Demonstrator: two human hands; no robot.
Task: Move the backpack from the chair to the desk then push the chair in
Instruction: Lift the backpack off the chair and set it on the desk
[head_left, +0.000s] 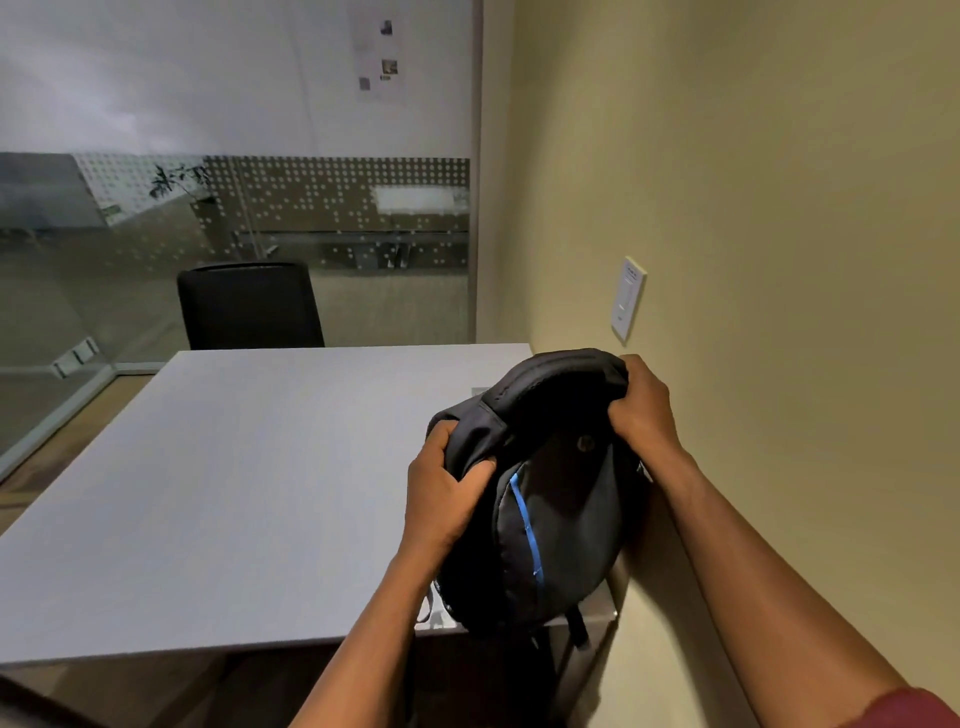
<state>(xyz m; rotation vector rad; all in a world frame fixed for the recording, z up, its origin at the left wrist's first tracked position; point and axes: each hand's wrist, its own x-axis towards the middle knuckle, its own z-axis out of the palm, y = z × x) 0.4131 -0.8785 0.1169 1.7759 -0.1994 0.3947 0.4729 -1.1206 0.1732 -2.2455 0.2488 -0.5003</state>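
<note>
A black backpack (558, 499) with a blue stripe stands upright at the near right corner of the grey desk (249, 483), against the wall. My left hand (441, 493) grips its left upper side. My right hand (644, 405) grips its top on the right. A strap hangs down over the desk's front edge. A black chair (249, 306) stands at the far side of the desk. A dark shape (31, 701) at the bottom left edge may be another chair; I cannot tell.
A beige wall (779, 208) runs along the right, with a white switch plate (629, 299) just above the backpack. A glass partition (234, 234) with a dotted band stands behind the desk and along its left side.
</note>
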